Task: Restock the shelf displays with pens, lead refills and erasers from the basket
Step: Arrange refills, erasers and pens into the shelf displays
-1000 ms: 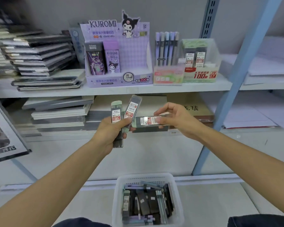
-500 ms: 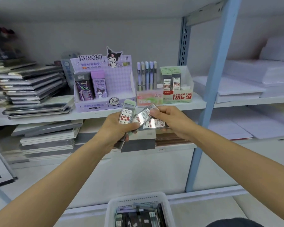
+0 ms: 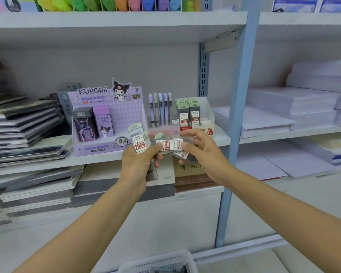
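Several lead refill cases; L hand grips one upright; R hand pinches one (sideways).

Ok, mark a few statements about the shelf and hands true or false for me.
1. The left hand and the right hand both hold lead refill cases. True.
2. The Kuromi display stands right of the pens. False: the Kuromi display is left of the pens.
3. The clear 0.7 display is empty. False: green-capped cases stand in it.
4. The basket lies below the hands, at the bottom edge. True.
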Available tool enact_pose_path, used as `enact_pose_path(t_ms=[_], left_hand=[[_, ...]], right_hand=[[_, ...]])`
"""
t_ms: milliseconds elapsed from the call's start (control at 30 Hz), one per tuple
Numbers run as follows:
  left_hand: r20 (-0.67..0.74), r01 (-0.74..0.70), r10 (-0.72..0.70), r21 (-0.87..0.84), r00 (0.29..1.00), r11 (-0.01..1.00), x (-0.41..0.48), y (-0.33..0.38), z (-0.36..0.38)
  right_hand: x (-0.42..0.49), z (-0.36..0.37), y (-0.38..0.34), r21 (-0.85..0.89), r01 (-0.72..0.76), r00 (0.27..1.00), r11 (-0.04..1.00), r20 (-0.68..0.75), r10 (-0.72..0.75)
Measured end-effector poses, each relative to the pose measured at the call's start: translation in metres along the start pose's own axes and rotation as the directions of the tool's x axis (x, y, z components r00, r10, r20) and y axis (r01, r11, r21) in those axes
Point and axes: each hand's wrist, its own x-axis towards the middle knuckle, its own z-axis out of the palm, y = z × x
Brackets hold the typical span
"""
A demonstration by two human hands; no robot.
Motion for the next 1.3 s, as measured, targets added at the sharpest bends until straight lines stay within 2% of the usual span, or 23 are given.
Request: enact_pose_path(t_ms=[133,233,300,433,733,867,933,1000,1133,1200,1300], left_hand=[[0.075,-0.058,0.053,0.063,0.996,0.996,0.006,0.0,0.005],[0.125,-0.109,0.096,0.103,0.988,0.989,0.01,0.002,0.016],[0.129,-0.12,0.109,0.083,0.986,0.989,0.013,0.003,0.021],[0.183,-0.102,0.088,0.069,0.979,0.992,0.015,-0.001,0.033],[0.206,-0.189,0.158,0.142,0.966,0.972,0.019,0.001,0.057],[0.275,-0.217,0.159,0.192,0.948,0.957,0.025,0.005,0.06],[0.278,-0.202,0.142,0.199,0.95,0.959,0.03,0.007,0.061],[0.271,-0.186,0.135,0.173,0.953,0.967,0.037,0.012,0.058],[0.234,-0.115,0.079,0.145,0.969,0.983,0.053,0.026,0.053],[0.234,-0.048,0.014,0.141,0.972,0.989,0.058,0.031,0.051],[0.26,0.053,-0.071,0.077,0.963,0.996,0.06,0.035,0.051]], right_hand=[[0.007,-0.012,-0.01,-0.255,0.072,0.992,0.964,0.12,-0.042],[0.011,-0.015,-0.016,-0.305,0.096,0.985,0.947,0.168,-0.046],[0.012,-0.019,-0.016,-0.334,0.12,0.986,0.935,0.146,-0.075],[0.015,-0.024,-0.01,-0.203,0.136,0.99,0.97,-0.005,-0.14],[0.03,-0.026,-0.012,-0.067,0.079,0.991,0.995,-0.1,-0.086],[0.046,-0.038,-0.024,-0.133,0.13,0.992,0.983,0.013,-0.129],[0.053,-0.043,-0.029,-0.142,0.134,0.991,0.981,0.045,-0.129],[0.061,-0.051,-0.039,-0.15,0.168,0.986,0.974,0.018,-0.167],[0.085,-0.073,-0.066,-0.103,0.265,0.942,0.959,-0.185,-0.28],[0.095,-0.076,-0.069,-0.2,0.292,0.908,0.935,-0.249,-0.336],[0.106,-0.071,-0.06,-0.347,0.272,0.895,0.898,-0.251,-0.368]])
